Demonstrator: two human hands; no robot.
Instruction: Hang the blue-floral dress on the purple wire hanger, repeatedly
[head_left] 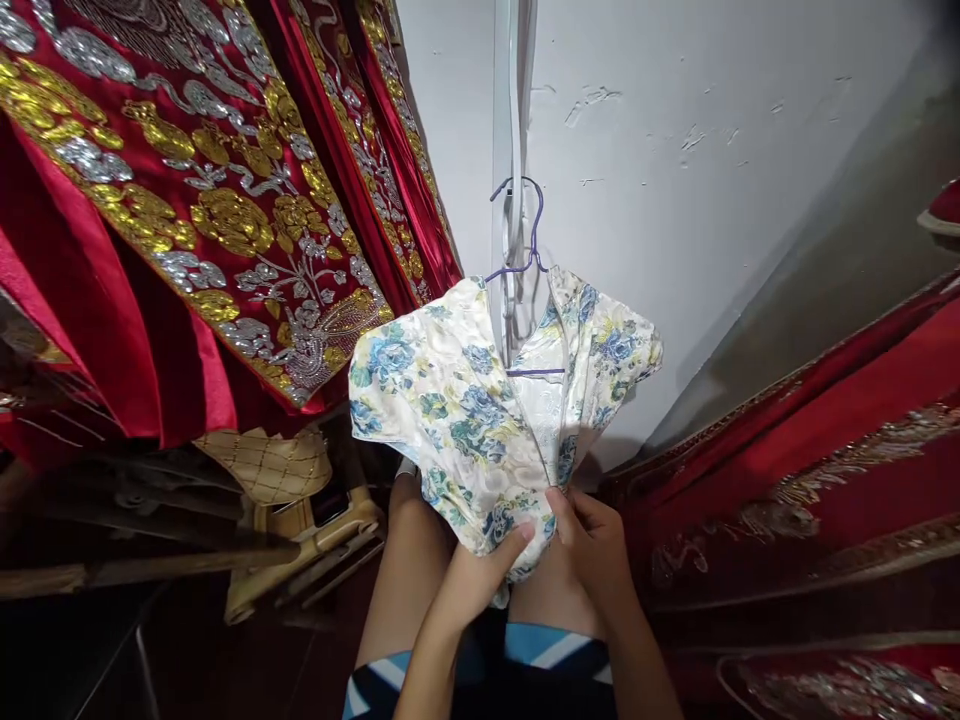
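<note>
A short-sleeved white blouse [480, 410] with blue and green flowers hangs in front of me on a purple hanger [535, 225]. Its front panels cross over, leaving a deep V neckline with the pale lining showing. My left hand [487, 570] grips the lower front of the blouse, thumb on top and the other fingers hidden behind the cloth. Just to the right, my right hand [589, 535] pinches the edge of the front panel below the neckline. The hanger's hook rises beside a white vertical strip [515, 100] on the wall.
Red garments with gold and silver embroidery [240, 220] hang at the left. Beneath them stands a yellowish wooden chair [307, 545]. More red beaded cloth [847, 500] hangs close on the right. The pale wall [660, 130] ahead has scuffed patches.
</note>
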